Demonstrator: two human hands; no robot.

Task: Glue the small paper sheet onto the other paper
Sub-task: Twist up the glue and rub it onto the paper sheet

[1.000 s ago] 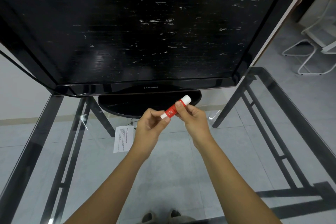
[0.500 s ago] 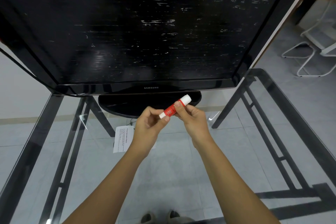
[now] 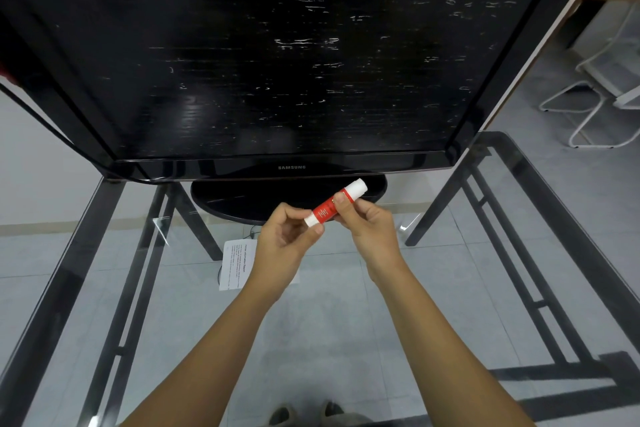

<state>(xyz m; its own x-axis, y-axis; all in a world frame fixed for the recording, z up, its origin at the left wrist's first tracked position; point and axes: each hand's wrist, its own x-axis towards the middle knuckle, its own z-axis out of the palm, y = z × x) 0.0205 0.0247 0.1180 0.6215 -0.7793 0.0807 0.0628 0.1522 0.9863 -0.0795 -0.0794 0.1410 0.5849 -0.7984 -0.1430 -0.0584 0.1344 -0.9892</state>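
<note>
A red and white glue stick is held above the glass table, tilted up to the right. My right hand grips its red body, and my left hand pinches its lower white end. A white printed paper sheet lies flat on the glass below my left hand, which hides most of it. No second paper can be made out.
A large black Samsung television stands on its oval base at the back of the glass table. Dark metal table legs show through the glass. A white wire chair stands on the floor at the right.
Both hands and the glue stick stay almost still; the stick has only shifted slightly.
</note>
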